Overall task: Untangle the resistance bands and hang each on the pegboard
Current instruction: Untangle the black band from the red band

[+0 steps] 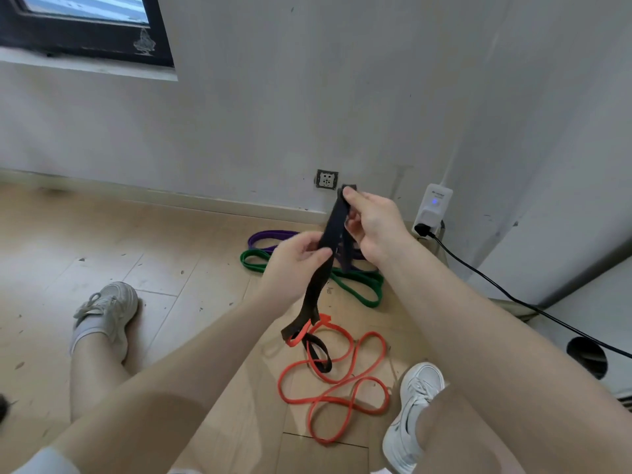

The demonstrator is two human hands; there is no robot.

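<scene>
Both hands are up on the wide flat black rubber resistance band (316,285), lifted off the pale wooden floor (102,241) in front of the seated person. The right hand (371,224) pinches the band's top fold, fingers (352,195) clamped on it with the thumb underneath; the left hand (295,258), at seven o'clock from the right, has its fingers curled round the same strap lower down. From there the black band hangs to the floor, and its bottom loop is caught with the thin orange rubber resistance band (342,401), which sprawls in loose coils at six o'clock, between the two white sneakers. So this looks like the untangling step, black against orange, with nothing hung yet and no pegboard in view. The next move, by my reading, calls for feeding the black loop back out through the orange one, not simply hauling upward, which could tighten the snag. At twelve o'clock from the orange coils, near the white wall, the flat green rubber band (359,285) and the flat purple rubber band (270,236) lie overlapping, waiting their turn.
</scene>
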